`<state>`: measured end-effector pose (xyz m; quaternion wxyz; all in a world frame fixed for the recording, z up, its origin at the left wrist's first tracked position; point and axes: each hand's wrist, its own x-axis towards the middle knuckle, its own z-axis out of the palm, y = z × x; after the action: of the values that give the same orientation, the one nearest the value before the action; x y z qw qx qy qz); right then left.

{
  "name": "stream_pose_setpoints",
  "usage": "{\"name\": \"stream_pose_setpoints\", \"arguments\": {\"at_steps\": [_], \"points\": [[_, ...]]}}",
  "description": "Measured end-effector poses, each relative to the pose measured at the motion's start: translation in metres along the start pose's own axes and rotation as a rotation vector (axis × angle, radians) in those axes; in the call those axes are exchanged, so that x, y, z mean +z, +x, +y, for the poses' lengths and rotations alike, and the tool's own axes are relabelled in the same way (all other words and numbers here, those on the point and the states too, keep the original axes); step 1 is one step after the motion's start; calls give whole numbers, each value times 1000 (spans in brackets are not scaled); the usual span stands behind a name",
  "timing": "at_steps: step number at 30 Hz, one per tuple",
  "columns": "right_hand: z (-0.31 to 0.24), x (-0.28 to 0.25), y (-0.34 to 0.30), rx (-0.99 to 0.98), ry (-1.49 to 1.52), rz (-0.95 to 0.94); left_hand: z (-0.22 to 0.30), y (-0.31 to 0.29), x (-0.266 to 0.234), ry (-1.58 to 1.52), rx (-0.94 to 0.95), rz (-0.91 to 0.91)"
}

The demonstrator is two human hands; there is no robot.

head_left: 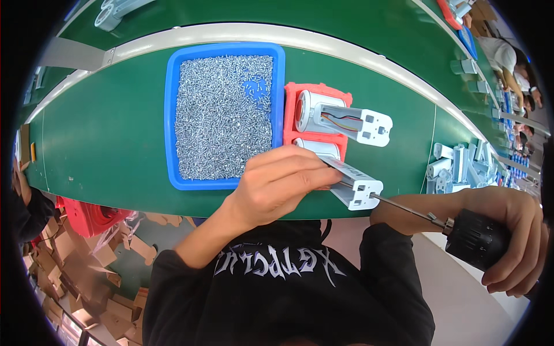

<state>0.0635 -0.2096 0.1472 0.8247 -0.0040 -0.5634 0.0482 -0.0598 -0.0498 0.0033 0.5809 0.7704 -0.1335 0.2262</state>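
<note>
Left hand: mine [277, 183], fingers nearly together, closed on a flat-sided white housing [362, 196] at the red holder's near slot.
Right hand: mine [516, 245], curled round a black ribbed power driver [479, 237]; its slim metal bit [404, 209] meets the housing's end.
Red holder: rough-edged block [317, 88], wired white unit [374, 127] in its far slot.
Blue tray: plastic rectangle [171, 121], shiny screws [222, 124].
Room: smooth green tabletop [109, 132] leftward.

One driver [478, 239], two white housings [376, 128] in one red holder [291, 118] — one blue bin [279, 104], screws [222, 118] beyond count.
</note>
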Motion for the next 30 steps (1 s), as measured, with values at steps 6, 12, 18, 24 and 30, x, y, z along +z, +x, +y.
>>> {"name": "stream_pose_setpoints", "arguments": {"at_steps": [6, 12, 18, 24, 30], "points": [[-3, 5, -7, -41, -214, 43, 0, 0, -2, 110, 71, -5], [-4, 13, -7, 77, -289, 58, -4, 1, -6, 1, 106, 12], [-5, 22, -8, 222, -393, 51, -8, 15, -55, 213, 12, -108], [-3, 29, -10, 363, -484, 26, -13, -1, -97, 580, -361, -677], [-1, 28, -14, 478, -582, 3, -16, -5, -96, 593, -322, -650]]}}
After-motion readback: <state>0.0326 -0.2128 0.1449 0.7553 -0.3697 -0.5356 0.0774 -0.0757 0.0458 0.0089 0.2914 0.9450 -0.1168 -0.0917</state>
